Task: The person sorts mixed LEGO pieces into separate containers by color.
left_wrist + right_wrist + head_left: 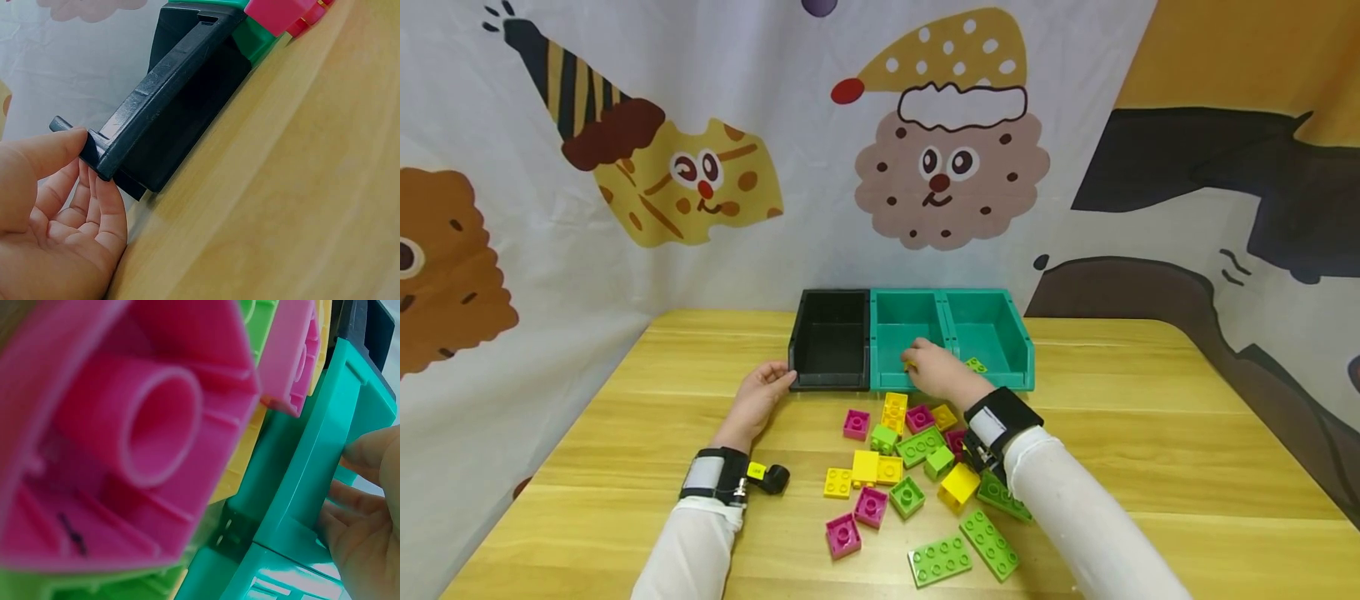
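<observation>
Pinching the black plastic bin's (830,342) front corner, left hand (758,397); right hand (936,373) fingers (grip unclear) inside the teal plastic bin (951,333).

Table (1150,433): pale wood grain, smooth, satin sheen. Black bin (831,337): matt plastic, scuffed along the rim. Teal bins (951,329) and bricks (917,492): smooth, glossy plastic. Backdrop (775,125): printed cloth, creased.
</observation>
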### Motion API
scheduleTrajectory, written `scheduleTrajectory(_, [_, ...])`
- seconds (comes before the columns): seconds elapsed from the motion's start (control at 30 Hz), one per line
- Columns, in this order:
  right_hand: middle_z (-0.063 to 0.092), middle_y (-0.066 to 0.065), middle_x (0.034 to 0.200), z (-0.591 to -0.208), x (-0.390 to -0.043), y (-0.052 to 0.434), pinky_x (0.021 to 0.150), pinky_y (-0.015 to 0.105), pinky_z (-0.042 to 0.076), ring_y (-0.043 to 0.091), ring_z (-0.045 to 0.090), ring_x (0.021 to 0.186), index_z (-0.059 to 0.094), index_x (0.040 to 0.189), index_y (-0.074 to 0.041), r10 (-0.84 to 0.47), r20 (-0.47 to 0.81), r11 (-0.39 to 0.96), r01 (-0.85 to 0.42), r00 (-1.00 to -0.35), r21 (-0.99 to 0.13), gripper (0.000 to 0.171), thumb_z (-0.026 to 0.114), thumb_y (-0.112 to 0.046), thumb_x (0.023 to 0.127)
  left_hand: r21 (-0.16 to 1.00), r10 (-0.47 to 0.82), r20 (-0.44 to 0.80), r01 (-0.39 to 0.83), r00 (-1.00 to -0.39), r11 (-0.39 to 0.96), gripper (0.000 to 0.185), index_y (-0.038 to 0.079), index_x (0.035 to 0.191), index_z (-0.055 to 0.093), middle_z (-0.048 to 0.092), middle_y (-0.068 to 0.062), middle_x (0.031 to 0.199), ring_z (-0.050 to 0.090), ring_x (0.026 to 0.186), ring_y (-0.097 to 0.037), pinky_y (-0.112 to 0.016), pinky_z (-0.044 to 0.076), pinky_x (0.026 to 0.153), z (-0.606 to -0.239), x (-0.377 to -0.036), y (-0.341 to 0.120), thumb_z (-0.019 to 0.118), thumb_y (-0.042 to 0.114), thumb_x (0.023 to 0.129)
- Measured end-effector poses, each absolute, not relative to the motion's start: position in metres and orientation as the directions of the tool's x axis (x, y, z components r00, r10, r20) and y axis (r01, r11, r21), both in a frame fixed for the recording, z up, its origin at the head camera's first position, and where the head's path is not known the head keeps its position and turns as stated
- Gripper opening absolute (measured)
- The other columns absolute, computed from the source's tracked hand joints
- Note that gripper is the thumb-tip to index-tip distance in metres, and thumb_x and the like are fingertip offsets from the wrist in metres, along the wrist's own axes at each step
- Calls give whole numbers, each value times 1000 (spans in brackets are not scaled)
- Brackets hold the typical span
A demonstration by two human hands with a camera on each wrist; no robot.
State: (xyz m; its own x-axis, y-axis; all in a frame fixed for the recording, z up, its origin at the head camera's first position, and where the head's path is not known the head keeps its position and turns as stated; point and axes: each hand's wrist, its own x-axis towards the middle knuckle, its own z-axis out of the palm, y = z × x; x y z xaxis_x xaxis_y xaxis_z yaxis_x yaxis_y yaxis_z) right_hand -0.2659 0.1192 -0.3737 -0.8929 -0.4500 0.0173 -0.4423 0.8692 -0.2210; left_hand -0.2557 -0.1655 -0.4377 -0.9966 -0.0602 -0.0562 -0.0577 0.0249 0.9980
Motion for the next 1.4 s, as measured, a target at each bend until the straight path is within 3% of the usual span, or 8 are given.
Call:
scheduleTrajectory(0.2, [56,16,129,-375,-266,117,102,43,42,31,52,121,59,125,-2,-451,-77,876,-424,-889,-231,32,43,-13,100,997,-62,-60,-62,-996,38,23,-3,112,50,50,8,84,47,77,-4,-17,43,70,-438,-257,-166,57,9,94])
scheduleTrajectory(0.4, [44,19,142,-369,-264,122,107,48,35,36,40,132,53,132,-4,-457,-105,851,-400,-883,-339,35,43,-20,102,998,-60,-58,-60,-996,35,22,-4,112,50,50,8,83,47,78,-4,-17,43,70,-438,-257,-166,57,7,94])
scheduleTrajectory(0.73, [51,12,133,-346,-251,156,88,43,48,28,55,112,56,128,-9,-453,-10,739,-369,-891,-563,34,48,-26,100,998,-61,-52,-54,-997,33,23,-4,112,50,50,8,83,47,78,-4,-16,43,70,-438,-258,-166,57,7,93])
scheduleTrajectory(0.93, [58,13,126,-340,-235,174,94,48,46,32,55,115,59,125,-8,-472,78,689,-422,-878,-589,32,48,-25,99,997,-60,-61,-64,-996,36,24,-4,113,50,50,7,84,47,78,-4,-17,43,71,-437,-256,-166,57,7,94])
scheduleTrajectory(1.4, [65,12,112,-359,-200,209,88,42,51,26,61,103,62,117,-3,-437,156,637,-427,-886,-642,30,48,-23,100,998,-52,-56,-57,-997,28,23,-4,112,50,51,8,83,48,78,-5,-17,43,71,-437,-257,-166,57,8,94])
